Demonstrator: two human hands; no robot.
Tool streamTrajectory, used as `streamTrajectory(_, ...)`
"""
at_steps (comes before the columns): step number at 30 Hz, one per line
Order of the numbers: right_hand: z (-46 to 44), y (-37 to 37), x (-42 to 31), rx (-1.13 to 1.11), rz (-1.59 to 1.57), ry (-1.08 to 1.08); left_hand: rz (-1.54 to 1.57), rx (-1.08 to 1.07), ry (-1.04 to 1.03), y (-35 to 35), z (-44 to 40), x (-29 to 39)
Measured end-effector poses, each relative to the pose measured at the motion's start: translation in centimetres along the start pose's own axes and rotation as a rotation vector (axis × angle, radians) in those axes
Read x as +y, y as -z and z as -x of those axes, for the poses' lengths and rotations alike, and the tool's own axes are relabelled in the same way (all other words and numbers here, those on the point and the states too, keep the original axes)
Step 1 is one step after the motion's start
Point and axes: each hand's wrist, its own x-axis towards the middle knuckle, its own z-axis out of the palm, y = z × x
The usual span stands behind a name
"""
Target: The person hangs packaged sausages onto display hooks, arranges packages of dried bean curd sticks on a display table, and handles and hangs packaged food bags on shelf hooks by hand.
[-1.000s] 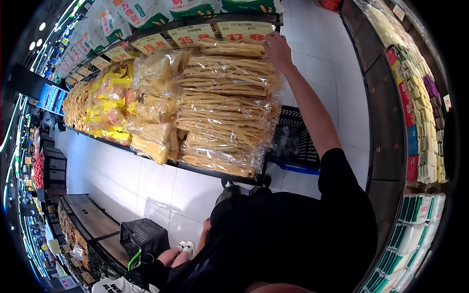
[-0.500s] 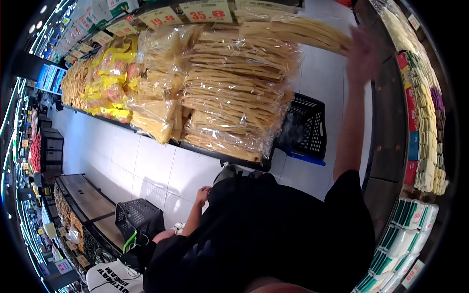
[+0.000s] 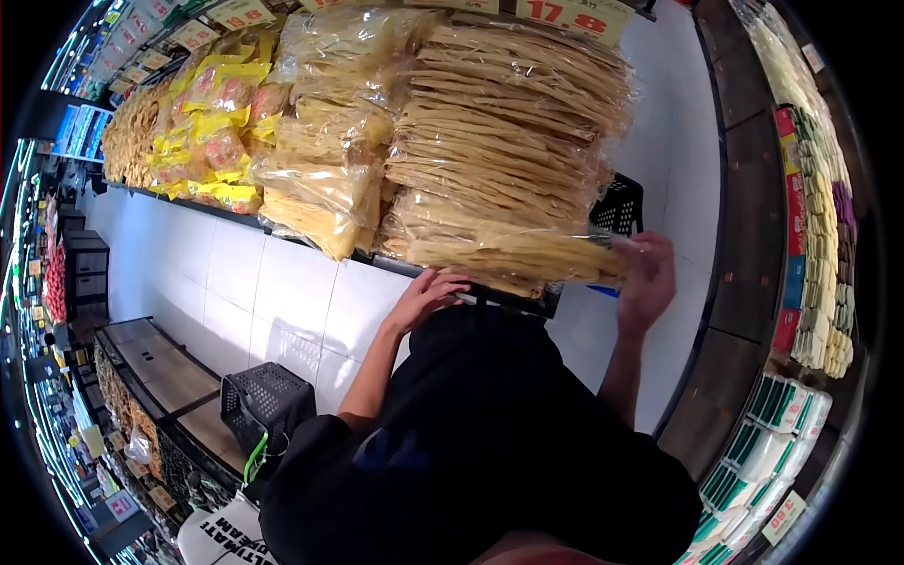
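Observation:
In the head view, a clear bag of dried tofu sticks [image 3: 518, 254] lies at the near edge of the display, its right end gripped by my right hand [image 3: 648, 282]. Behind it, more bags of dried tofu sticks [image 3: 508, 132] are stacked in a broad pile. My left hand [image 3: 431, 297] is at the front edge of the stand, fingers stretched out and holding nothing visible. It is close to the left part of the held bag; whether it touches the stand's edge I cannot tell.
Flatter bags [image 3: 325, 169] and yellow-trimmed packets [image 3: 217, 141] adjoin the pile on the left. A dark basket [image 3: 618, 205] stands on the floor beyond the stand's right end. Another basket [image 3: 268, 405] is at lower left. Shelves of packed goods [image 3: 810, 273] line the right.
My right hand has brought the bag from the far right of the pile down to its near edge. My left hand has risen from my side to the stand's front edge.

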Motion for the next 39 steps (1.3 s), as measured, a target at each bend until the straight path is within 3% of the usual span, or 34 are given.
streamTrajectory(2,1.5,-1.3,0.5,-0.072,0.001,-0.004,0.42,-0.206,-0.126,0.0,-0.9,0.1)
streamTrajectory(3,1.9,-1.9,0.7,-0.057,0.009,0.0,0.416,-0.223,-0.121,0.1,-1.3,0.0)
streamTrajectory(5,2.5,-3.1,0.5,-0.109,-0.062,-0.049,0.739,-0.223,-0.143,1.2,-2.5,0.0)
streamTrajectory(7,2.5,-4.0,0.0,-0.114,-0.1,-0.065,0.652,-0.295,-0.188,2.1,-3.2,0.7)
streamTrajectory(13,2.2,-5.3,1.0,-0.244,0.037,-0.071,0.608,-0.018,-0.165,2.8,-4.6,2.7)
streamTrajectory(16,2.2,-5.8,0.8,-0.268,0.086,-0.129,0.615,0.023,-0.142,2.8,-5.1,3.2)
streamTrajectory(23,1.2,-5.0,2.0,-0.45,0.257,-0.09,0.712,-0.022,-0.102,2.6,-4.5,2.1)
streamTrajectory(31,0.8,-4.1,3.7,-0.627,0.443,-0.075,0.709,0.17,-0.016,2.1,-3.0,-0.5)
streamTrajectory(33,1.0,-4.0,4.2,-0.678,0.627,-0.053,0.708,0.201,-0.002,2.5,-3.1,-1.5)
streamTrajectory(39,0.4,-4.8,3.7,-0.796,0.52,-0.129,0.603,0.198,0.046,3.3,-3.6,-2.5)
